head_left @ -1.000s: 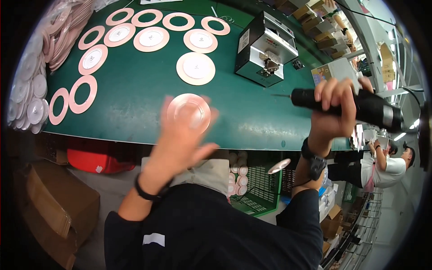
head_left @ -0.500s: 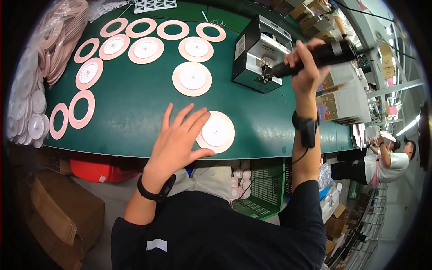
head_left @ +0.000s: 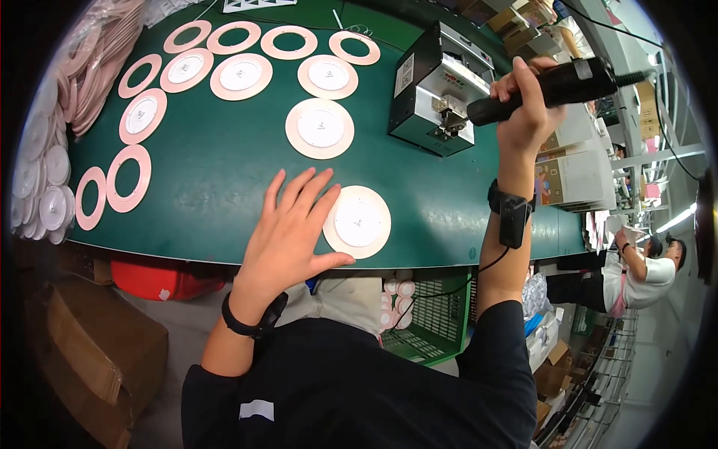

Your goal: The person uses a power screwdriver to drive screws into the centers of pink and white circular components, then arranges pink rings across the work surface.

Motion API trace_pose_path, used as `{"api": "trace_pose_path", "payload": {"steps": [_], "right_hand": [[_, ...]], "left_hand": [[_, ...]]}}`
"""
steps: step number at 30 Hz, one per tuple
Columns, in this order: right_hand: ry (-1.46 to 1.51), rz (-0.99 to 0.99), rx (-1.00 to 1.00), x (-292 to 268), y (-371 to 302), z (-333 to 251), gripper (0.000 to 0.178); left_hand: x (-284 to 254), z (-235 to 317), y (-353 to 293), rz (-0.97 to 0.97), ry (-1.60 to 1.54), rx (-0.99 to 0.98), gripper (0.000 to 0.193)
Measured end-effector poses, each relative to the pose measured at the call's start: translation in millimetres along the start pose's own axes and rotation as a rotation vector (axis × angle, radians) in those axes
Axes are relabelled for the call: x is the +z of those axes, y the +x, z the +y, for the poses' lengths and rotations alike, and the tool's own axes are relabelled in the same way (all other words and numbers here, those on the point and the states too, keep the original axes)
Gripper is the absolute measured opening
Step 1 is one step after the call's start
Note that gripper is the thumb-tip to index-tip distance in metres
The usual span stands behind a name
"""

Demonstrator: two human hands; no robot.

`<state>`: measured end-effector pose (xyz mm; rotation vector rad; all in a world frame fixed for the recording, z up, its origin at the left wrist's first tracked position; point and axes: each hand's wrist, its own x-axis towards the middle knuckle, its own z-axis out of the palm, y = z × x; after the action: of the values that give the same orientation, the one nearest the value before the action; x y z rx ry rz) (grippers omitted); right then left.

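My left hand [head_left: 283,228] lies with fingers spread on the green table, its thumb and index finger at the left edge of a pink disc [head_left: 358,222] with a white round centre. In my right hand [head_left: 529,108] is a black electric screwdriver [head_left: 576,84], held nearly level with its front end pointing left. That end is just right of the metal outlet of a black and silver screw feeder [head_left: 437,90]. Whether a screw sits on the tip is too small to tell. Another pink disc with a white centre [head_left: 320,128] lies farther back.
Several pink rings [head_left: 129,178] and more white-centred discs [head_left: 241,75] spread across the table's left and back. Bagged pink rings [head_left: 105,67] and clear plastic parts [head_left: 52,206] line the left edge. Below the table stands a green crate [head_left: 434,322]. Cartons [head_left: 576,179] and a co-worker [head_left: 643,273] are at right.
My right hand has drawn the screwdriver a little to the right, away from the feeder's outlet. My left hand stays beside the disc, shifted very slightly left.
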<state>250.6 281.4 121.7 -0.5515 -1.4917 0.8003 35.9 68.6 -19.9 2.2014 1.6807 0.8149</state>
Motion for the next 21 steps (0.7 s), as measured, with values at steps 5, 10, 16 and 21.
{"api": "trace_pose_path", "payload": {"steps": [5,10,16,21], "right_hand": [[0.148,-0.039,0.128,7.7,-21.2,-17.3,0.028],[0.33,-0.202,0.114,24.8,-102.4,-45.0,0.031],[0.254,-0.277,0.171,31.8,-134.0,-42.0,0.034],[0.232,-0.271,0.177,29.0,-139.5,-44.6,0.034]], "left_hand": [[-2.4,-2.8,-1.5,0.016,0.0,-0.007,0.087],[-2.1,-0.5,-2.9,0.022,-0.018,0.003,0.086],[1.0,-2.1,-2.8,0.039,-0.028,0.01,0.085],[0.6,-3.3,-4.0,0.04,-0.015,0.011,0.084]]}}
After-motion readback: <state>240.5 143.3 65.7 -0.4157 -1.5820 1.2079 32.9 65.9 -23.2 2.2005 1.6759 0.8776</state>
